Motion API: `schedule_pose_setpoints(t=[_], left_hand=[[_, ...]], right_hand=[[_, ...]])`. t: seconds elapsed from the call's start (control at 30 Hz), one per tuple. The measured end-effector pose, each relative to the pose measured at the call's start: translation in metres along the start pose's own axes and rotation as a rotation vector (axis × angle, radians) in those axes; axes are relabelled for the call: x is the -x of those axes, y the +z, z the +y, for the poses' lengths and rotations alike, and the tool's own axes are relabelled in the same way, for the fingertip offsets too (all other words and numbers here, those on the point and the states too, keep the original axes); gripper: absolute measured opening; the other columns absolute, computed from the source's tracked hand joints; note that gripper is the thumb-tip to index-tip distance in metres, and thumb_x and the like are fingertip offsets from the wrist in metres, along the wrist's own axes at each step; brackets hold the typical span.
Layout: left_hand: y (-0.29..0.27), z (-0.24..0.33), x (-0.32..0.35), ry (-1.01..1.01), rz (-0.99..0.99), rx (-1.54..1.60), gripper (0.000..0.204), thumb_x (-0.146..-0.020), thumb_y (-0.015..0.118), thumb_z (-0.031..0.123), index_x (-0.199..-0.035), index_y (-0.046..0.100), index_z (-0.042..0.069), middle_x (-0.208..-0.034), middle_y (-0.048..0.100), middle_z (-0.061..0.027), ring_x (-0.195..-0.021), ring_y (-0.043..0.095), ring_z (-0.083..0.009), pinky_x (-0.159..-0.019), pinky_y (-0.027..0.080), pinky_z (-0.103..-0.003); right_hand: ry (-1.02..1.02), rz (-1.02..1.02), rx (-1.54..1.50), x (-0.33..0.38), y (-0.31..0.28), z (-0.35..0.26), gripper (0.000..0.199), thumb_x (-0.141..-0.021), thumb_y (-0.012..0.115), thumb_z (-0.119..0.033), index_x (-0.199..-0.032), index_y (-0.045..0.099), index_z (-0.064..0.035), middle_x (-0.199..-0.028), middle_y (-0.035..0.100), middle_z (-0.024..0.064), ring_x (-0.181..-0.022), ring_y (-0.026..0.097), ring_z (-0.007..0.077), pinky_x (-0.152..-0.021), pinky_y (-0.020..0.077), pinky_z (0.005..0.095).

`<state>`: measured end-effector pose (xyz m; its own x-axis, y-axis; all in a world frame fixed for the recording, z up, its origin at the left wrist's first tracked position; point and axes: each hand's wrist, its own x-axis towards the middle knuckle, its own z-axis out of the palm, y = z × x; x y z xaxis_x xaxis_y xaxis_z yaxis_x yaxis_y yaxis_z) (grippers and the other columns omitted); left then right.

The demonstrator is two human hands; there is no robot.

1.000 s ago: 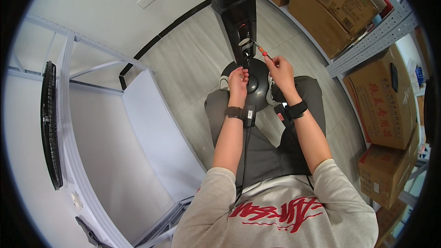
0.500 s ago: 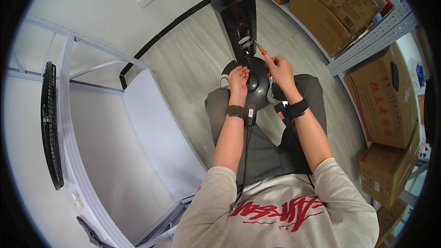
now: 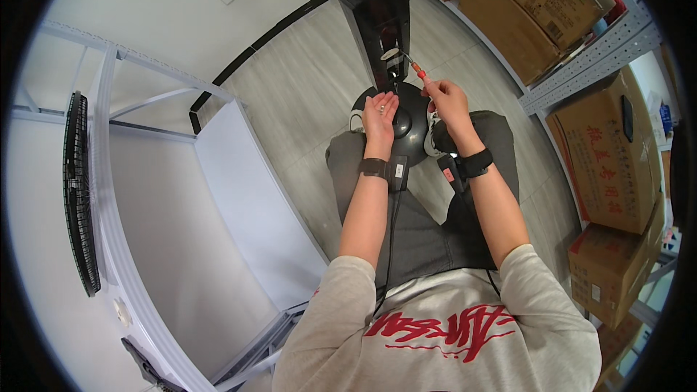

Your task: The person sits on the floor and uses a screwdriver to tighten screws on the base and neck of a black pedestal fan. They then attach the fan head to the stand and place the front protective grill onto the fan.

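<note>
Screwdriver [image 3: 419, 71], red-orange handle: extending up and to the left from the right hand [image 3: 450, 104], whose thumb and fingers are pinching the handle's end; its shaft is pointing toward the black column [image 3: 372, 20].
Left hand [image 3: 379, 120]: lying palm up, fingers spreading slightly, just below the column's lower end; small shiny pieces [image 3: 382, 109] are resting on it.
Round black base [image 3: 412, 136]: sitting on the floor [image 3: 305, 101] between the two hands.
</note>
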<state>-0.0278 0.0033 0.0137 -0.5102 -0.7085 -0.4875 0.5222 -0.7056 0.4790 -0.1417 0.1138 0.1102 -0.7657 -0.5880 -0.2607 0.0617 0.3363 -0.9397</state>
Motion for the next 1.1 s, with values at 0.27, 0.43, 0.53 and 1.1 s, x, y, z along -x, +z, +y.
schedule_pose_setpoints(t=[0.27,0.43,0.53,1.1], left_hand=[[-0.001,-0.001,-0.006,0.024,-0.047,-0.054,0.03,-0.099,0.048,0.004,-0.122,0.044,-0.014,-0.124,0.056,-0.0309,-0.116,0.059,-0.0405,-0.105,0.05,-0.044],[0.005,0.0,0.0,0.012,-0.067,-0.062,0.031,-0.097,0.047,-0.005,-0.126,0.04,-0.014,-0.128,0.053,-0.0337,-0.121,0.057,-0.0425,-0.106,0.05,-0.046],[0.009,0.003,0.005,-0.006,-0.104,-0.084,0.038,-0.096,0.045,-0.005,-0.131,0.034,-0.015,-0.134,0.047,-0.0349,-0.124,0.053,-0.0426,-0.111,0.045,-0.047],[0.007,0.003,0.001,0.014,-0.083,-0.042,0.029,-0.097,0.044,-0.004,-0.125,0.04,-0.013,-0.126,0.054,-0.0329,-0.118,0.059,-0.0416,-0.105,0.051,-0.046]], right_hand=[[-0.023,-0.037,0.034,-0.001,0.0,-0.003,0.042,-0.097,0.063,-0.041,-0.089,0.069,-0.0005,-0.077,0.067,0.0035,-0.054,0.053,0.007,-0.048,0.038,0.0238],[-0.141,0.015,0.148,0.002,0.002,0.001,0.043,-0.097,0.063,-0.041,-0.089,0.069,0.0004,-0.078,0.068,0.003,-0.054,0.053,0.0067,-0.049,0.0384,0.0236],[-0.04,-0.066,-0.017,-0.001,-0.001,0.001,0.042,-0.097,0.062,-0.041,-0.091,0.069,0.0003,-0.077,0.069,0.003,-0.054,0.052,0.0064,-0.049,0.0387,0.0236],[0.157,-0.22,-0.277,-0.002,-0.01,-0.003,0.045,-0.099,0.058,-0.047,-0.103,0.07,-0.0029,-0.07,0.063,-0.003,-0.052,0.045,0.0029,-0.046,0.0313,0.0199]])
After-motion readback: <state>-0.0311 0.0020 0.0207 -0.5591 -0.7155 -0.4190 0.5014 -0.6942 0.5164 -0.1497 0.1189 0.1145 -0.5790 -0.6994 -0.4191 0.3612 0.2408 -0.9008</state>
